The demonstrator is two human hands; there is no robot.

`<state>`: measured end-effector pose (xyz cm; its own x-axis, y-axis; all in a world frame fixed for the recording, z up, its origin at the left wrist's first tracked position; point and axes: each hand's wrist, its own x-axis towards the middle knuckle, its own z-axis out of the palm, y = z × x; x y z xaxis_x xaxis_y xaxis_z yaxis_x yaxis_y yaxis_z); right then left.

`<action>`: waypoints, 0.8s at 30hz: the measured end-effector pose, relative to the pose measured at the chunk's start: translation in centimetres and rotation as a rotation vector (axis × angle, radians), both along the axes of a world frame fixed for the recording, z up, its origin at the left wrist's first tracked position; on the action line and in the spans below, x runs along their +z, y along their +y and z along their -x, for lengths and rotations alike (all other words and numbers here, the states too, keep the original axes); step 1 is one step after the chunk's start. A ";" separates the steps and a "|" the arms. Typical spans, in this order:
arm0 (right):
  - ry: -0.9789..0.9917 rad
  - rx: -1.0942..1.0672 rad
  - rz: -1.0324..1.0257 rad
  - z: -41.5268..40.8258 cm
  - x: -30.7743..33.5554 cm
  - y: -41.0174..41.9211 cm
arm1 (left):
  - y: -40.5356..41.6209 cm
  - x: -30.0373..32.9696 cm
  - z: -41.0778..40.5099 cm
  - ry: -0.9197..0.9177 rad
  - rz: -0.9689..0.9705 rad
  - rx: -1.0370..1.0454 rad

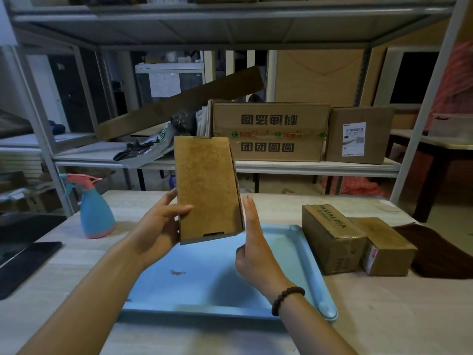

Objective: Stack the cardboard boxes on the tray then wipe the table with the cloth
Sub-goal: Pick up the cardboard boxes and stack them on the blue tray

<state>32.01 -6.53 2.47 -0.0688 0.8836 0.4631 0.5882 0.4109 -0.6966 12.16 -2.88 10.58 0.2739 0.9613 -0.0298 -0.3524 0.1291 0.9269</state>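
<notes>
A flat brown cardboard box (208, 188) is held upright above the light blue tray (294, 247), tilted a little. My left hand (160, 226) grips its lower left side. My right hand (252, 242) lies flat against its right edge, fingers straight. The tray lies on the wooden table with nothing on it but a small brown mark. Two more taped cardboard boxes, a larger one (330, 239) and a smaller one (386, 248), stand on the table just right of the tray. A dark brown cloth (440, 249) lies at the far right.
A blue and pink spray bottle (94, 208) stands on the table at the left. A black phone (23, 265) lies near the left edge. Behind the table a metal shelf (307, 166) carries large cartons and bags.
</notes>
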 end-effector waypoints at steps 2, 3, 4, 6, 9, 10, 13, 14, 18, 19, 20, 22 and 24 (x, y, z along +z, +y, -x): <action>0.145 0.042 0.108 -0.2 0.0 -0.1 | -0.2 0.0 -0.1 0.016 -0.013 -0.023; 0.232 0.083 0.120 -0.1 -0.1 0.0 | -0.2 0.1 -0.1 0.030 -0.017 -0.033; 0.316 0.133 0.118 -0.1 0.0 0.0 | -0.3 0.1 -0.2 0.037 -0.016 -0.041; 0.430 0.205 0.115 0.1 0.3 -0.1 | -0.2 0.1 -0.1 0.060 -0.013 -0.059; 0.532 0.183 0.157 0.5 0.6 0.2 | 0.2 -0.4 0.0 0.120 0.036 -0.067; 0.575 0.161 0.189 0.8 0.6 0.5 | 0.3 -0.6 0.1 0.151 0.068 -0.065; 0.667 0.105 0.366 1.7 0.7 1.3 | 0.6 -1.1 0.0 0.298 0.163 -0.007; 0.693 0.105 0.438 2.4 0.5 1.4 | 0.7 -1.4 0.4 0.341 0.194 0.031; 0.699 0.094 0.588 3.8 -0.3 1.6 | 1.3 -1.8 0.8 0.559 0.217 0.116; 0.664 0.092 0.624 4.3 -0.4 1.6 | 1.5 -1.9 1.1 0.623 0.194 0.139; 0.642 0.094 0.663 4.6 -0.7 1.7 | 1.6 -2.0 1.3 0.689 0.173 0.162; 0.632 0.095 0.725 5.7 -0.9 1.8 | 2.1 -2.4 1.7 0.837 0.132 0.205; 0.583 0.078 0.751 6.5 -1.4 1.9 | 2.6 -3.0 2.0 0.989 0.076 0.230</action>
